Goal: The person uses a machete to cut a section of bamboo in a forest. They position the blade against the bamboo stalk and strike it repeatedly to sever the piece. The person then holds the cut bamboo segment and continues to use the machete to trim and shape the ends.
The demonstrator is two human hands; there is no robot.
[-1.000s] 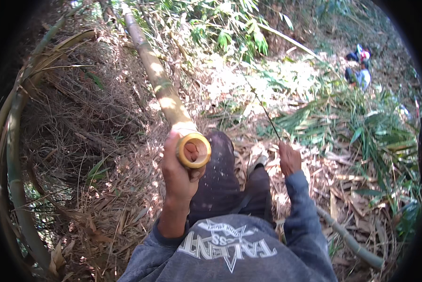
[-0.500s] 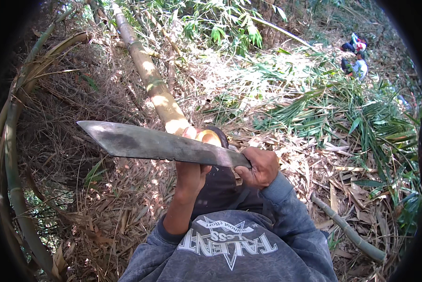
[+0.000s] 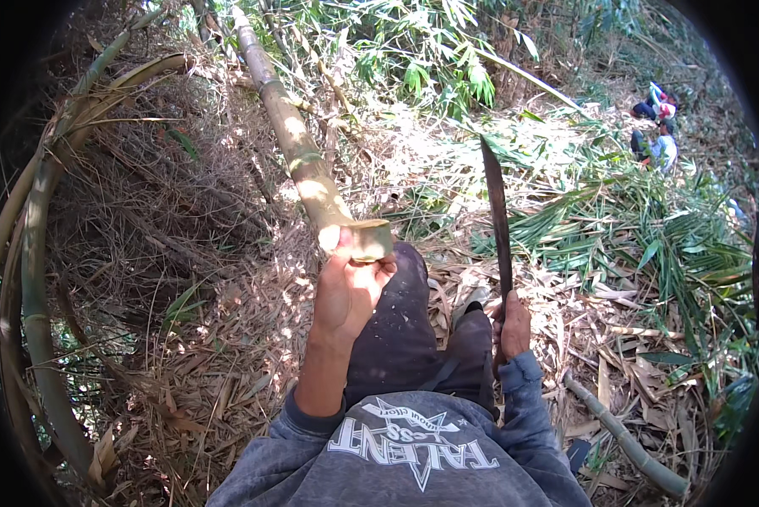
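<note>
Your left hand grips the cut end of the bamboo pole; your right hand, right of the pole, holds the machete upright. Strike clear of the fingers.

Two hands: left, right. One cut pole. One blade. Two curved stems at left. One fallen stalk. Two people far off.

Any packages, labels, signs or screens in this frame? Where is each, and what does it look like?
No packages, signs or screens.
Printed sweatshirt: bottom centre, on the person's chest; grey fabric with a white star-and-lettering print.
</note>
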